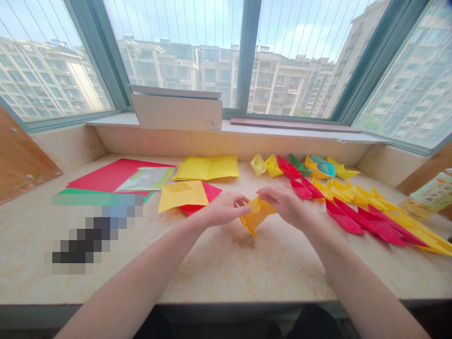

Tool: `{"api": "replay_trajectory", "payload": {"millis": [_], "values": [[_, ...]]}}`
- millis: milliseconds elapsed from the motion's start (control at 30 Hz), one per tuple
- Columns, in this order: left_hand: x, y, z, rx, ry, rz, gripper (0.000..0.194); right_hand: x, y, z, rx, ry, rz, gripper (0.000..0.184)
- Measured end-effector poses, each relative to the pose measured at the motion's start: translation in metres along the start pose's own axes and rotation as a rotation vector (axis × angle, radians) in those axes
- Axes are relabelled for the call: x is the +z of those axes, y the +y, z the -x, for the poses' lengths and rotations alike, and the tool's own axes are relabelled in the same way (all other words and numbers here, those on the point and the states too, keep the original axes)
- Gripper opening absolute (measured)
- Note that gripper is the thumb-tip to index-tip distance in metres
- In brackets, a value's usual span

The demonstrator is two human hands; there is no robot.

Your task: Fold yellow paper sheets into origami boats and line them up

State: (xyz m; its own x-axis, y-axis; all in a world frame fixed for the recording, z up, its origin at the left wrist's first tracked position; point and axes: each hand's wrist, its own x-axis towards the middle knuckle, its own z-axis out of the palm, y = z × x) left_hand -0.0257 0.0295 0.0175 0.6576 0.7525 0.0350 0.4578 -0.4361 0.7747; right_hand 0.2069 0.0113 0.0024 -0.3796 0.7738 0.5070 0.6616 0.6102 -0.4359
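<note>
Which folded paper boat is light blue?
The blue boat, between the orange boat and the yellow boat at the back row's right end; no other is light blue.

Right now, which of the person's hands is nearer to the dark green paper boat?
Right. The right hand is this side of the dark green paper boat, slightly to its left; the left hand is farther left, at the held yellow paper's other side.

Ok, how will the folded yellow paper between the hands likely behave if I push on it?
The folded yellow paper is probably light, looking like thin sheet. It should bend or crumple easily, since its faces already curve between the left hand and right hand. Its visible folds may lend some stiffness.
</note>
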Motion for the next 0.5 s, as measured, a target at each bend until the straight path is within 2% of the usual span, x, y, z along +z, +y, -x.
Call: {"api": "replay_trajectory", "payload": {"millis": [167,267,500], "values": [[0.004,-0.002,-0.001,-0.031,-0.005,-0.027,0.028,0.000,-0.004,0.000,-0.082,-0.066,-0.075,0.017],[0.004,-0.004,-0.001,-0.018,-0.013,-0.002,0.026,0.001,-0.006,0.000,-0.077,-0.107,-0.125,0.018],[0.006,-0.002,0.000,0.055,-0.046,0.029,0.026,0.000,-0.011,-0.002,-0.067,-0.094,-0.154,0.013]]}}
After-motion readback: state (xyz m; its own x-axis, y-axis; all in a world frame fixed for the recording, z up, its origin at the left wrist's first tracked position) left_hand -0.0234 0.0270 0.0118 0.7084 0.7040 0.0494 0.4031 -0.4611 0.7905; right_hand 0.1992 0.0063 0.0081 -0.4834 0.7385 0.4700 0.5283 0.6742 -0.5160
